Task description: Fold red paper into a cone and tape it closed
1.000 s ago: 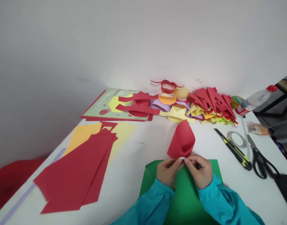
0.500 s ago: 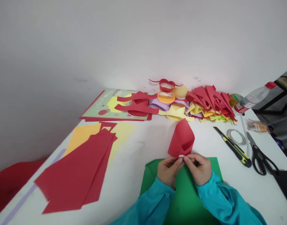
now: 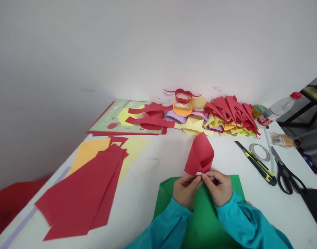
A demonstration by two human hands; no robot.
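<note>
A sheet of red paper (image 3: 200,152), curled into a loop with its lower ends overlapping, is pinched between both my hands. A small white strip (image 3: 199,173) lies across the overlap at its bottom. My left hand (image 3: 186,188) grips the lower edge from the left, thumb and fingers closed. From the right, my right hand (image 3: 218,186) pinches the same edge beside the strip, its thumb close to my left thumb. Below the hands lies a green sheet (image 3: 203,221), partly covered by my blue-green sleeves.
Red paper sheets (image 3: 80,193) lie on the left. Along the wall are looped paper pieces (image 3: 183,110), folded red paper (image 3: 233,109) and a green printed board (image 3: 109,117). A utility knife (image 3: 255,163), tape roll (image 3: 260,152), scissors (image 3: 288,174) and bottle (image 3: 279,109) are on the right.
The whole view has shifted very slightly. Both hands keep the same pinch on the red paper, and the white strip shows slightly differently between the thumbs.
</note>
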